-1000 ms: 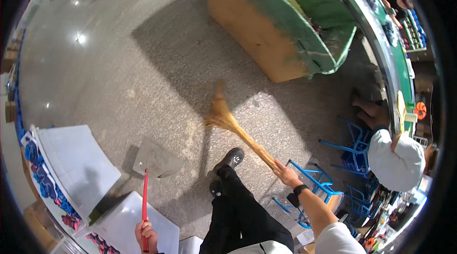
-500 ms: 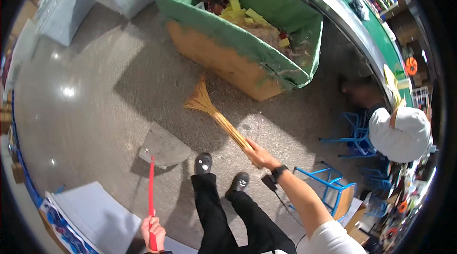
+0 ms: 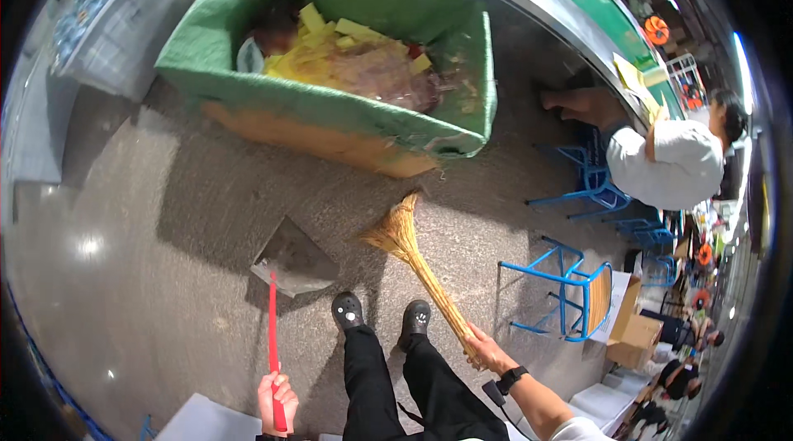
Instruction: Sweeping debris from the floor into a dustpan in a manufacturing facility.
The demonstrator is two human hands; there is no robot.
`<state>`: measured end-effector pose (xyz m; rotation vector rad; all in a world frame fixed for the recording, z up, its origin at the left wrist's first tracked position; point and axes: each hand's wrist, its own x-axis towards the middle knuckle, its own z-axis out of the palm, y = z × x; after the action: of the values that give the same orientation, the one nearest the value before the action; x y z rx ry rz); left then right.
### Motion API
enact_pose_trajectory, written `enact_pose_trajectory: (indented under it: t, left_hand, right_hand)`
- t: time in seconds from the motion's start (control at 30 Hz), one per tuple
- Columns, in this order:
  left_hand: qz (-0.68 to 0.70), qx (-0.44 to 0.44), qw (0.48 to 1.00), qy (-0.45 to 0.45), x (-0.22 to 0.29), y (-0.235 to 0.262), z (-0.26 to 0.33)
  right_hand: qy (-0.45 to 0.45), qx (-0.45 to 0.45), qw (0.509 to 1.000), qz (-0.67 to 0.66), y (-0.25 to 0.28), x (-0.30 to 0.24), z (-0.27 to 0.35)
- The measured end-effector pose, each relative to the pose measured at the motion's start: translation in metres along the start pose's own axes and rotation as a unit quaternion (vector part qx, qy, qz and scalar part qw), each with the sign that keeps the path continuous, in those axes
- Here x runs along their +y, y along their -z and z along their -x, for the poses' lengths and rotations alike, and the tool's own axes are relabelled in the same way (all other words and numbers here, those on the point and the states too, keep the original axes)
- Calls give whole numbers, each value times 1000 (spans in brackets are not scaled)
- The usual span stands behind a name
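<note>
My left hand (image 3: 277, 401) is closed round the red handle of a dustpan, whose grey metal pan (image 3: 295, 258) is low over the floor in front of my feet. In my right hand (image 3: 487, 350) is the lower end of a straw broom (image 3: 432, 282). The broom slants away to the left, and its flared bristles (image 3: 395, 229) are at the floor, to the right of the pan and apart from it. What lies inside the pan is too faint to tell.
Ahead stands a large green bin (image 3: 330, 98) with yellow scraps and clear plastic inside. To the right are a blue-framed stool (image 3: 591, 301) and a seated person (image 3: 665, 162) at a green-topped bench (image 3: 621, 21). A white crate (image 3: 124, 36) is at the far left.
My view has turned, so the bin appears further left. The broom has swung, its bristles now further from the bin and nearer my feet. Both hands keep their hold.
</note>
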<state>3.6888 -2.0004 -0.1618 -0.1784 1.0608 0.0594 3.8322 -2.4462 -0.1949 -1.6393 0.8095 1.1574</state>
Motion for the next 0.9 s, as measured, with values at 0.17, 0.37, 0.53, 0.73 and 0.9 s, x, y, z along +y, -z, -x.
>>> enact_pose_trajectory:
  t: [0.17, 0.37, 0.53, 0.73, 0.9]
  left_hand:
    - [-30, 15, 995, 89, -17, -29, -28]
    - [-76, 50, 991, 98, -68, -58, -66]
    - [-77, 55, 991, 90, -112, -64, -94]
    - [-74, 70, 993, 54, -170, -78, -126]
    - [18, 53, 995, 81, -218, -86, -165]
  right_hand:
    - [-33, 55, 993, 101, 25, -12, 78]
    - [-115, 67, 972, 196, 92, 45, 93]
    - [5, 177, 964, 198, 136, 40, 70]
    - [115, 223, 943, 218, 197, -81, -70]
    - [112, 341, 834, 420, 215, -184, -168]
